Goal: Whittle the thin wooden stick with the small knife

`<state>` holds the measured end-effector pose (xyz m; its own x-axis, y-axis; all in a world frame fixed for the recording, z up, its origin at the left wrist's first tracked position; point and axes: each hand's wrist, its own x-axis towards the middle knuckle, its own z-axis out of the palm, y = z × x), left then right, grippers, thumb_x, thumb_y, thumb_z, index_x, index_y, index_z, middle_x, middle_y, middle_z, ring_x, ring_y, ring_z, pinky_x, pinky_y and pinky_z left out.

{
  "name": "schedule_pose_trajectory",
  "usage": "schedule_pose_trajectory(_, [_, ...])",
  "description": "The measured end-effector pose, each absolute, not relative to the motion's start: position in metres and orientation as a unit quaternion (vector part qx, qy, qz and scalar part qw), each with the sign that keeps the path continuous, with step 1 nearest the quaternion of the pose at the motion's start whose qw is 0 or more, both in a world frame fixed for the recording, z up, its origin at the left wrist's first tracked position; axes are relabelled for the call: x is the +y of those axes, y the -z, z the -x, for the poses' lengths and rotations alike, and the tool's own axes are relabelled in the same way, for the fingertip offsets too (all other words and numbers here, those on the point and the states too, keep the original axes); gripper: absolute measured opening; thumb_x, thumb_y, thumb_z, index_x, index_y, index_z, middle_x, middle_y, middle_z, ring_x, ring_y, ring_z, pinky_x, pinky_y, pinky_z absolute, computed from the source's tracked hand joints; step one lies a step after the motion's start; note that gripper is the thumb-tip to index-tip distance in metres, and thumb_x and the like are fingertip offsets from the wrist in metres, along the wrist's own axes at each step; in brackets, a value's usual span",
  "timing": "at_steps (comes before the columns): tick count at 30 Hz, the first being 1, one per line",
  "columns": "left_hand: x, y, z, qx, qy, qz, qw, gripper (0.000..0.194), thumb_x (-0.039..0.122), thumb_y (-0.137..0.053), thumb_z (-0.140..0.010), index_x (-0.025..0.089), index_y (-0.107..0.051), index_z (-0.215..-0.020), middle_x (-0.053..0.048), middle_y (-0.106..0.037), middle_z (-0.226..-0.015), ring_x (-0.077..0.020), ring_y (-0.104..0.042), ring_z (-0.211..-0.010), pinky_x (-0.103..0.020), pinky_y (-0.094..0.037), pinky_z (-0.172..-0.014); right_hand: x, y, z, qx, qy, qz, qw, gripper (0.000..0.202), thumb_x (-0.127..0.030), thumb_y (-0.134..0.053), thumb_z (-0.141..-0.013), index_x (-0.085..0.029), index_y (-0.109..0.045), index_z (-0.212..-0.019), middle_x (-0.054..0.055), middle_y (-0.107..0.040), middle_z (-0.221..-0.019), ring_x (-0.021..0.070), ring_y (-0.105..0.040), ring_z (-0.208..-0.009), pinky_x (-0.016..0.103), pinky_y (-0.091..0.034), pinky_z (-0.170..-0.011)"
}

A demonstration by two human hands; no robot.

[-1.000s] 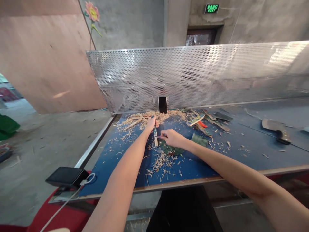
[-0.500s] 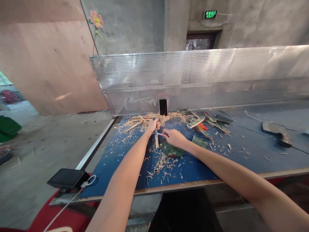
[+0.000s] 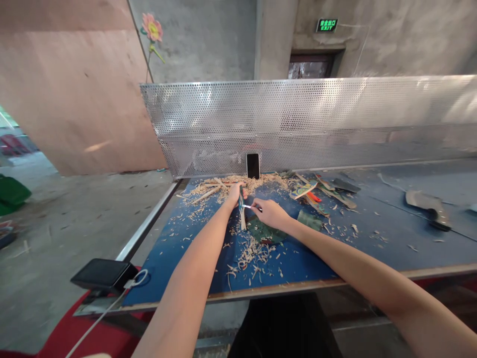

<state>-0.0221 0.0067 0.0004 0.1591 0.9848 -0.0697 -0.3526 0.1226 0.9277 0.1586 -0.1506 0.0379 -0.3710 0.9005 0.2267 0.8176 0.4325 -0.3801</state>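
Note:
My left hand (image 3: pixel 236 194) is closed around the upper part of a narrow wooden strip (image 3: pixel 243 220), whose pale lower end points toward me. My right hand (image 3: pixel 269 213) grips a small knife (image 3: pixel 247 207) with a dark handle, its light blade lying against the strip just below my left hand. Under my right hand lies a dark green cloth or sheet (image 3: pixel 261 229). Curled wood shavings (image 3: pixel 253 252) are heaped in front of it on the blue tabletop (image 3: pixel 298 261).
A phone (image 3: pixel 253 166) leans on the perforated metal panel (image 3: pixel 223 114). More shavings and sticks (image 3: pixel 206 195) lie behind my hands. Painted strips (image 3: pixel 303 190) and a dark curved tool (image 3: pixel 428 206) are to the right. A black device (image 3: pixel 104 275) with a white cable sits at the left corner.
The knife blade has shifted slightly up along the strip toward my left hand. Both hands keep their grip, and the view has moved a little.

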Motion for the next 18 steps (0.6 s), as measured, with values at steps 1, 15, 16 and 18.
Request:
schedule_pose_trajectory(1, [0.004, -0.003, 0.023, 0.396, -0.516, -0.399, 0.646, 0.028, 0.035, -0.074, -0.099, 0.026, -0.054, -0.081, 0.004, -0.046, -0.052, -0.0143, -0.044, -0.044, -0.027, -0.035, -0.048, -0.151, -0.038, -0.159, -0.82, -0.105, 0.524, 0.205, 0.022, -0.037, -0.062, -0.122, -0.024, -0.08, -0.119, 0.006, -0.083, -0.092, 0.0227, -0.071, -0.08, 0.031, -0.034, -0.071])
schedule_pose_trajectory(15, [-0.006, -0.009, 0.016, 0.378, -0.512, -0.386, 0.668, 0.034, 0.011, -0.067, -0.09, 0.028, -0.04, -0.079, 0.006, -0.041, -0.053, -0.0104, -0.036, -0.041, -0.024, -0.026, -0.044, -0.144, -0.035, -0.165, -0.856, -0.093, 0.466, 0.203, 0.026, -0.044, -0.062, -0.12, -0.028, -0.082, -0.112, 0.005, -0.081, -0.087, 0.0234, -0.068, -0.078, 0.032, -0.034, -0.072])
schedule_pose_trajectory(16, [-0.005, -0.009, 0.015, 0.382, -0.516, -0.392, 0.659, 0.032, 0.012, -0.067, -0.089, 0.028, -0.041, -0.08, 0.007, -0.042, -0.053, -0.0104, -0.037, -0.04, -0.025, -0.025, -0.043, -0.143, -0.035, -0.166, -0.861, -0.083, 0.461, 0.198, 0.027, -0.044, -0.061, -0.12, -0.028, -0.081, -0.111, 0.005, -0.082, -0.09, 0.0235, -0.068, -0.079, 0.032, -0.034, -0.073])
schedule_pose_trajectory(18, [-0.005, -0.007, 0.011, 0.396, -0.528, -0.4, 0.636, 0.031, 0.012, -0.069, -0.088, 0.028, -0.042, -0.085, 0.008, -0.042, -0.054, -0.0099, -0.036, -0.038, -0.024, -0.022, -0.044, -0.141, -0.036, -0.169, -0.874, -0.063, 0.447, 0.183, 0.026, -0.04, -0.059, -0.121, -0.028, -0.081, -0.112, 0.006, -0.084, -0.096, 0.0232, -0.069, -0.082, 0.032, -0.034, -0.075])
